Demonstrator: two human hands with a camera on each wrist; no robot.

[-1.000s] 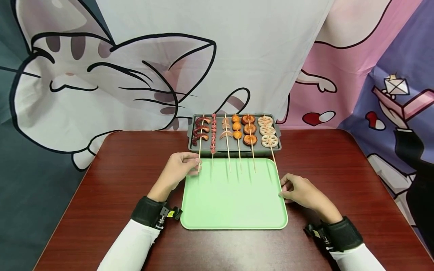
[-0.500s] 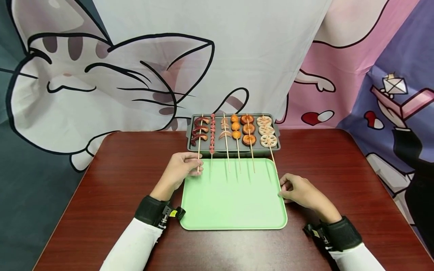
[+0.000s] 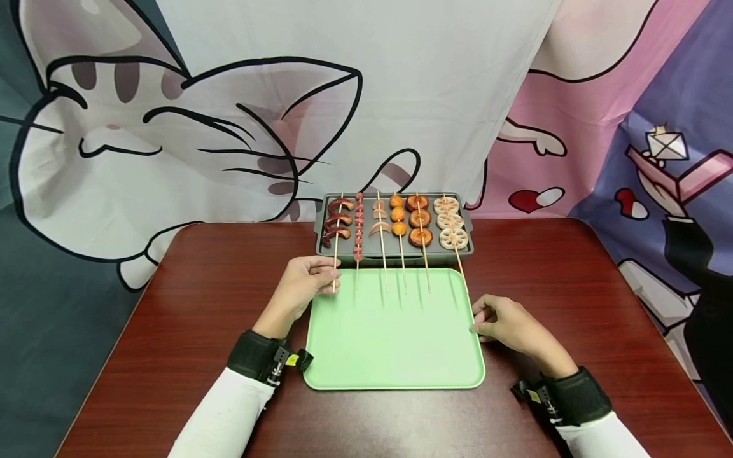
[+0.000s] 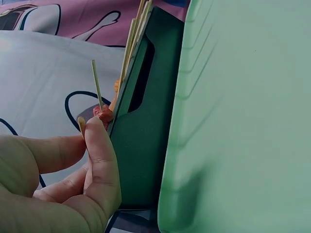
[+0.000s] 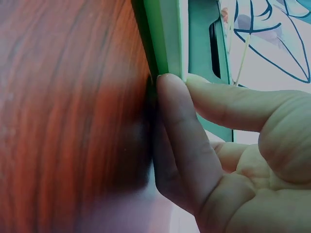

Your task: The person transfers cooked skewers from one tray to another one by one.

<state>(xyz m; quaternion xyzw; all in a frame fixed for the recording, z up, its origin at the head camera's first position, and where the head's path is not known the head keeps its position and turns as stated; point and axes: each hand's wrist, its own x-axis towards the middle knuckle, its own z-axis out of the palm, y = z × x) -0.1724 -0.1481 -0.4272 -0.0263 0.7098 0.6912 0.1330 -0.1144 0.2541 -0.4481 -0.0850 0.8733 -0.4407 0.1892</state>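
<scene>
- Six skewers lie side by side on a dark grey grill tray [image 3: 321, 238], their bare stick ends reaching forward over the far edge of a light green tray [image 3: 395, 343].
- The leftmost skewer [image 3: 336, 236] is the one in hand: a thin pale wooden stick carrying three dark red, curled, crescent-like pieces, stacked along its far half.
- The left hand [image 3: 298, 289] pinches the near end of that stick between thumb and forefinger, at the green tray's far left corner; the left wrist view shows the stick [image 4: 97, 85] rising from the closed fingertips [image 4: 99, 141].
- The right hand [image 3: 506, 324] rests on the red-brown table [image 3: 172, 318] at the green tray's right edge, fingers loosely bent, holding nothing; in the right wrist view a fingertip [image 5: 170, 92] touches the tray's rim [image 5: 163, 39].
- The other skewers, left to right: small red bits [image 3: 359, 226], pale pink half-moons [image 3: 380, 219], orange balls [image 3: 398, 215], brown rings [image 3: 420, 219], lotus root slices [image 3: 450, 222].
- Both wrists wear black bands over white sleeves.
- A cartoon cat cloth [image 3: 172, 127] hangs behind the table.
</scene>
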